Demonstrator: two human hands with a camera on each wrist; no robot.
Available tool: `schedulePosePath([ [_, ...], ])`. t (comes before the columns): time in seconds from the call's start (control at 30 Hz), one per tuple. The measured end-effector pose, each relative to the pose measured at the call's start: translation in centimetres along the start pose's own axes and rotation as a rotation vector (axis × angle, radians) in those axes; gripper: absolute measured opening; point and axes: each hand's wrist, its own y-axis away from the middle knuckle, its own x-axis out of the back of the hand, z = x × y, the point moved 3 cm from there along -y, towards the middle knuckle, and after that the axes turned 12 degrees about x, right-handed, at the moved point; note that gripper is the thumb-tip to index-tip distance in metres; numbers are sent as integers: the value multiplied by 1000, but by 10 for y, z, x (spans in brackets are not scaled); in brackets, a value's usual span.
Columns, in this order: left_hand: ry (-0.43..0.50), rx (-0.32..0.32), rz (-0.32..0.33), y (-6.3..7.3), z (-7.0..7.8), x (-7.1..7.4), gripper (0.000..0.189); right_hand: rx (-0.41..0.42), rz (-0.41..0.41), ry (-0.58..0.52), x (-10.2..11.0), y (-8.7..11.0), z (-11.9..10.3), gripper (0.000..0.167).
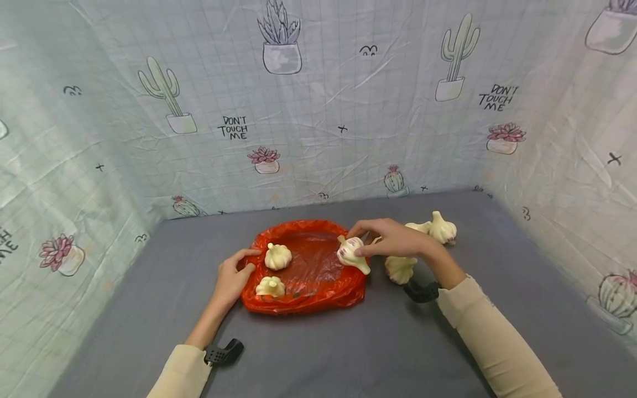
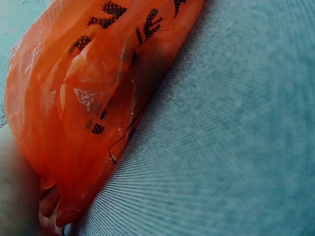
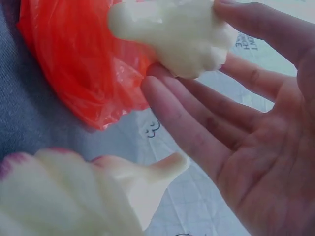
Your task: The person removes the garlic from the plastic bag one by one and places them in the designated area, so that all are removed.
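Observation:
A red plastic bag [image 1: 318, 304] lies with its mouth spread wide, two garlic bulbs inside: one bulb [image 1: 277, 257] towards the back left, another bulb [image 1: 270, 287] at the front left. My left hand [image 1: 231, 279] holds the bag's left rim between thumb and fingers; in the left wrist view the orange-red film [image 2: 93, 98] hides most of its fingers. Over the bag's right rim, my right hand [image 1: 390, 236] pinches a white garlic bulb with purple streaks [image 1: 351, 251] between thumb and fingertips. In the right wrist view this held bulb [image 3: 189, 39] has its stem pointing left.
Right of the bag, a garlic bulb [image 1: 400, 271] lies under the right wrist. Farther back are another bulb [image 1: 442, 228] and a partly covered one [image 1: 419, 226]. Grey cloth [image 1: 308, 354] covers the table; a printed curtain [image 1: 318, 110] hangs behind and at both sides.

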Motion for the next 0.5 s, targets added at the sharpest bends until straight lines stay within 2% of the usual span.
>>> schedulePosePath([
  [0.5,-5,5,-1,1,-2,1,36,50,133,-74,14,11,-10,34],
])
